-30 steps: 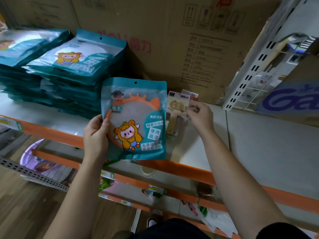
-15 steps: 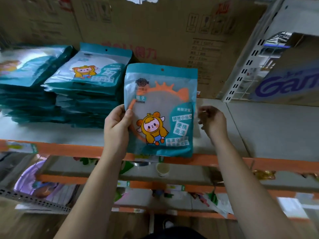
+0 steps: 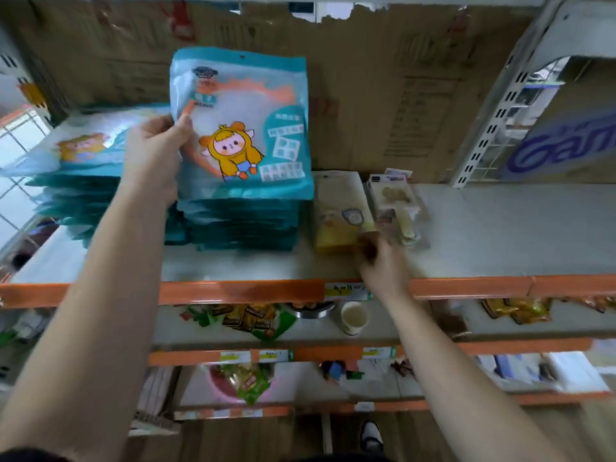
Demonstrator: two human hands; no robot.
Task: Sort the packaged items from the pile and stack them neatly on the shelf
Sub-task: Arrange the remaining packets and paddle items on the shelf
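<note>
Nearest, at 6 o'clock, a lower shelf carries crinkled foil snack packets (image 3: pixel 250 320) and a round white paper cup (image 3: pixel 353 317). Above them runs the smooth orange front lip (image 3: pixel 233 291) of the flat, matte grey shelf board (image 3: pixel 500 235).

The right hand (image 3: pixel 383 266) reaches over that lip at about 5 o'clock. It is motion-blurred, and its curled fingers (image 3: pixel 366 244) meet the near corner of a flat rectangular yellow card pack (image 3: pixel 336 211). Whether they actually pinch the pack I cannot tell. A clear, stiff blister pack (image 3: pixel 396 208) lies just beside the yellow one, at its 3 o'clock.

The left hand (image 3: pixel 156 155), at 10 o'clock, grips a glossy teal plastic pouch (image 3: pixel 240 128) by its left edge. The thumb presses on the front and the fingers (image 3: pixel 160 125) are wrapped behind. The pouch is rectangular and upright, with a frosted window and a cartoon figure in a yellow hood. It hangs in the air directly over a squared stack of matching teal pouches (image 3: pixel 240 221) on the shelf board. A second, slumping teal stack (image 3: pixel 83 168) sits at 9 o'clock, touching the first.

Farthest back, brown corrugated cardboard boxes (image 3: pixel 383 95) with torn top edges wall the shelf. A white perforated metal upright (image 3: pixel 493 111) slants at 2 o'clock.
</note>
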